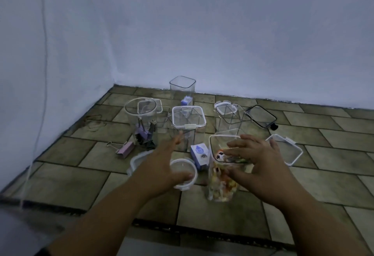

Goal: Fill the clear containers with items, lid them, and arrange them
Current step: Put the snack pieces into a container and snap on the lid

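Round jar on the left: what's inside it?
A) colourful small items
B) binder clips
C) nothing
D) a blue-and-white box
B: dark and purple binder clips sit piled at the bottom of the round jar, which has no lid on.

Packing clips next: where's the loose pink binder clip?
Head view, left side: the pink binder clip lies on the tiled floor, left of the round clear container.

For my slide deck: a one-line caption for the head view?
Left hand touches a round lid; right hand rests on the filled, unlidded container.
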